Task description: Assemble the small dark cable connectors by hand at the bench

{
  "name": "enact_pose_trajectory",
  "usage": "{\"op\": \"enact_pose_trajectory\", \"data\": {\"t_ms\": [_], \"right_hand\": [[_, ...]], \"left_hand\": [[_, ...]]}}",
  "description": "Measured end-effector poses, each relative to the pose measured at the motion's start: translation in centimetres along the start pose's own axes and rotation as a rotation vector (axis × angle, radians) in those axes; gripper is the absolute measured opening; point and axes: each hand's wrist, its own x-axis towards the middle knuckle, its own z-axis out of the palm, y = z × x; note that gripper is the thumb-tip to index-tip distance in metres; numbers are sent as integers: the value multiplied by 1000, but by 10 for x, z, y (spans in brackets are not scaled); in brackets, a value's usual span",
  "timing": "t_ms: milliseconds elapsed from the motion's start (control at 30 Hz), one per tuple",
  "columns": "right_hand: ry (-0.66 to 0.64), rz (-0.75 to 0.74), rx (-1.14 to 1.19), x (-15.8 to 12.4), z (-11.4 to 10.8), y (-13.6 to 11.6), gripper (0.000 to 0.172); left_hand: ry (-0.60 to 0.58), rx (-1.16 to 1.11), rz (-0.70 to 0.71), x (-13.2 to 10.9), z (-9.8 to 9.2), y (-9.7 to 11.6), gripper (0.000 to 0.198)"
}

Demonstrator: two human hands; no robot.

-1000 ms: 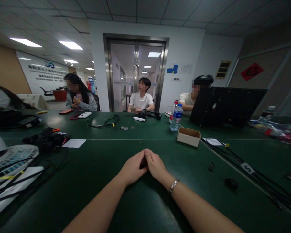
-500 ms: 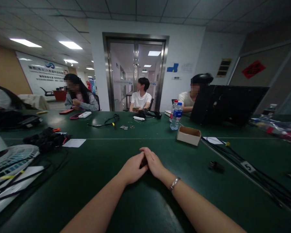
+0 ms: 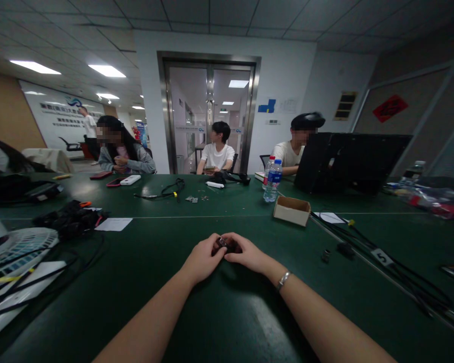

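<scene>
My left hand point(image 3: 202, 259) and my right hand point(image 3: 247, 254) meet on the green table point(image 3: 155, 272), fingers curled around a small dark part point(image 3: 224, 244) with a metallic end that shows between them. Both hands grip it; most of the part is hidden by the fingers. A silver bracelet point(image 3: 283, 280) sits on my right wrist. Two small dark pieces point(image 3: 326, 255) point(image 3: 343, 248) lie on the table to the right of my hands.
A small cardboard box point(image 3: 291, 210) and water bottles point(image 3: 273, 180) stand ahead right, with a black laptop point(image 3: 348, 162) behind. Cables point(image 3: 386, 272) run along the right. A white fan point(image 3: 11, 247), black gloves point(image 3: 70, 219) and paper point(image 3: 114, 224) lie left. Several people sit at the far side.
My hands have spread slightly and rotated, so the small dark part now shows between the fingers. The loose dark pieces at right appear shifted as the view moved.
</scene>
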Motion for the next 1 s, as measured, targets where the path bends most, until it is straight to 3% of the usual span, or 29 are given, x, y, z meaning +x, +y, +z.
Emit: {"op": "enact_pose_trajectory", "data": {"t_ms": [100,200,367,533,1000], "right_hand": [[89,44,-52,3,1,7,22],[157,21,-87,5,5,13,14],[216,-37,-179,5,7,15,17],[267,-100,-259,3,5,12,18],[274,-109,-284,2,4,12,19]], "left_hand": [[22,-50,-13,1,0,-1,22],[44,-105,-7,2,0,-1,22],[146,-222,2,5,-1,-4,35],[135,-266,33,9,-3,-13,20],[175,-228,-72,8,-5,-11,31]]}}
